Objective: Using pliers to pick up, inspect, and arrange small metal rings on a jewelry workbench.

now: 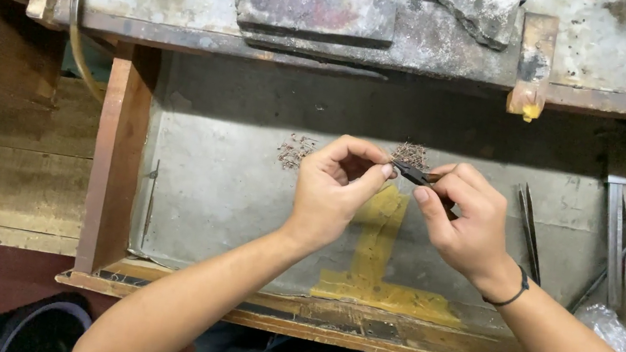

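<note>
A shallow metal-lined drawer (232,190) fills the centre of the frame, where two hands meet: the right hand (466,223) grips small dark pliers (413,173) and the left hand (335,191) pinches shut at their tip on something too small to make out. Two heaps of tiny links (296,150), likely light and easily scattered, lie at upper centre; they are best taken by fingertip or plier tip.

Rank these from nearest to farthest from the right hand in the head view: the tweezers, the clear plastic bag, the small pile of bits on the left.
From the right hand:
1. Tweezers, just to its right in the tray.
2. Small pile of bits, to its left, past the left hand.
3. Clear plastic bag, at the tray's lower right corner.
</note>
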